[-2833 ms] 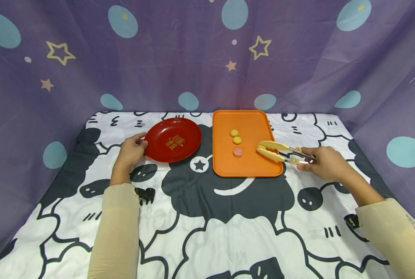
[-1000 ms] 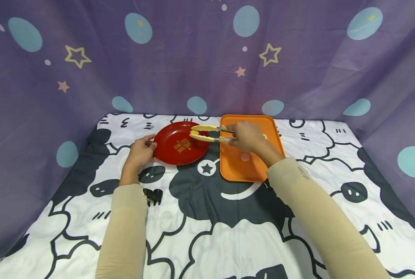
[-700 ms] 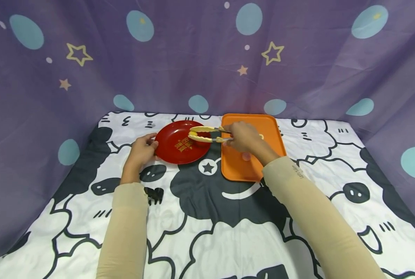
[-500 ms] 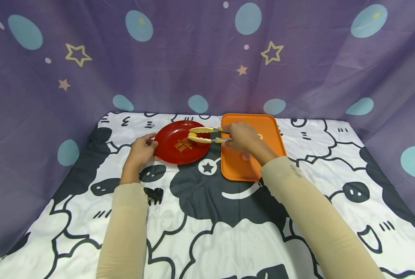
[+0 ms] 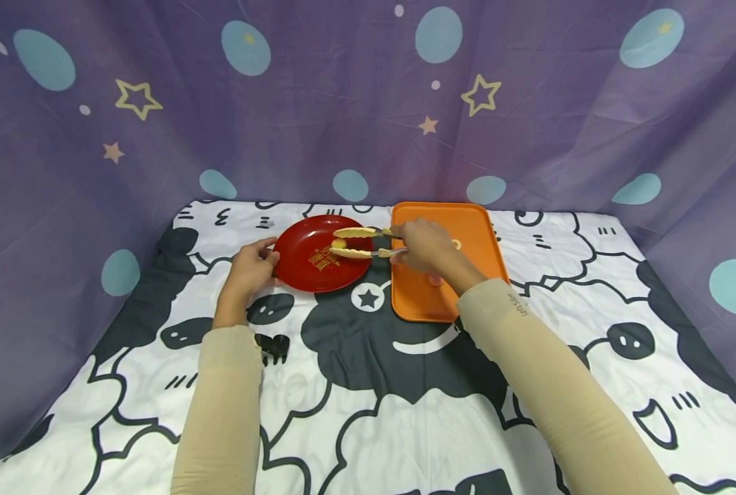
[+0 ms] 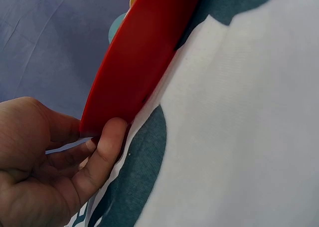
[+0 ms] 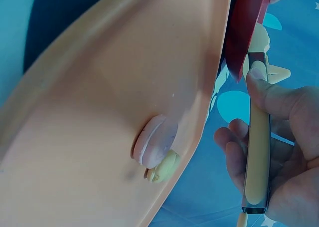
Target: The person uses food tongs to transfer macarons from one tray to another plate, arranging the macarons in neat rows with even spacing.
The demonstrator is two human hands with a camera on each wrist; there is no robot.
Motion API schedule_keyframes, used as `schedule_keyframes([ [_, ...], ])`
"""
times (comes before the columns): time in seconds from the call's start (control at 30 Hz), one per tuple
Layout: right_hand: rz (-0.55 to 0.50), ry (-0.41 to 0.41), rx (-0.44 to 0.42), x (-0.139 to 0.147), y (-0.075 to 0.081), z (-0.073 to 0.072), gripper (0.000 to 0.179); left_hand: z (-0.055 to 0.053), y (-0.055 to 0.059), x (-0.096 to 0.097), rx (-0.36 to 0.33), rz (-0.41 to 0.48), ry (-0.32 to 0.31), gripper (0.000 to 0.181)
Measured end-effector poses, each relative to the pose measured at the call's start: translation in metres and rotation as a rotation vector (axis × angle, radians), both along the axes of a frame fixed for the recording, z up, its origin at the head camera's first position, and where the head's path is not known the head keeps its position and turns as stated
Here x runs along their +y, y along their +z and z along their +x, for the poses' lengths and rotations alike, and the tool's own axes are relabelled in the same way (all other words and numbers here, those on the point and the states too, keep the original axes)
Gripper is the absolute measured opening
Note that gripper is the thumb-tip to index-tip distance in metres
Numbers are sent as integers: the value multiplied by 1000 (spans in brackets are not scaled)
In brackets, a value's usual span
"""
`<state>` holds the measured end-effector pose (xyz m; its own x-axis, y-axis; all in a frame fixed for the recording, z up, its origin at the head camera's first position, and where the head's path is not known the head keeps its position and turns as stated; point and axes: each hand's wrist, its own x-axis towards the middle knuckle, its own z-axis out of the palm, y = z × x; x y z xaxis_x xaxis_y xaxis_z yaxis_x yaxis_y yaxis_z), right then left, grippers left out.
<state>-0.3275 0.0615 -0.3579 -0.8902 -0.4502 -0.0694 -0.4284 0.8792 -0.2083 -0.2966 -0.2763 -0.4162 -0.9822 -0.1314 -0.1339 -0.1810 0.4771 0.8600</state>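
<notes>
My left hand (image 5: pixel 250 271) holds the left rim of a red plate (image 5: pixel 296 265) with gold lettering; the left wrist view shows thumb and fingers at its edge. In my right hand (image 5: pixel 428 246) is a pair of tongs (image 5: pixel 355 233) with pale yellow tips and metal arms. Their tips stand spread over the right part of the plate. A small yellow macaron (image 5: pixel 339 243) lies between them, nearer the lower tip. On the orange tray (image 5: pixel 414 302), under my right wrist, the right wrist view shows a pink macaron (image 7: pixel 155 141) beside a yellow macaron (image 7: pixel 164 167).
The plate and the tray sit side by side on a black and white cartoon-print cloth (image 5: pixel 343 419). Behind them hangs a purple curtain (image 5: pixel 306 124) with stars and blue ovals. My right forearm crosses over the tray's front right corner.
My right hand has carried the tongs with a yellow macaron from the tray leftward to the plate. Over the last half second the tong tips have spread apart. My left hand stays on the rim.
</notes>
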Motion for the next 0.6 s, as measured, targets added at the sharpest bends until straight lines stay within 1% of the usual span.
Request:
schedule_keyframes([
  [0.13, 4, 0, 8, 0, 0, 1, 70, 0, 0, 0, -4, 5, 0, 50],
  [0.33, -6, -17, 19, 2, 0, 6, 82, 0, 1, 0, -3, -10, 0, 50],
  [0.47, -11, -30, 27, 5, 3, 11, 93, 2, 2, 1, -2, -14, -2, 50],
  [0.6, -42, -37, 39, 11, 5, 18, 96, 3, 3, 1, 1, -11, -5, 50],
])
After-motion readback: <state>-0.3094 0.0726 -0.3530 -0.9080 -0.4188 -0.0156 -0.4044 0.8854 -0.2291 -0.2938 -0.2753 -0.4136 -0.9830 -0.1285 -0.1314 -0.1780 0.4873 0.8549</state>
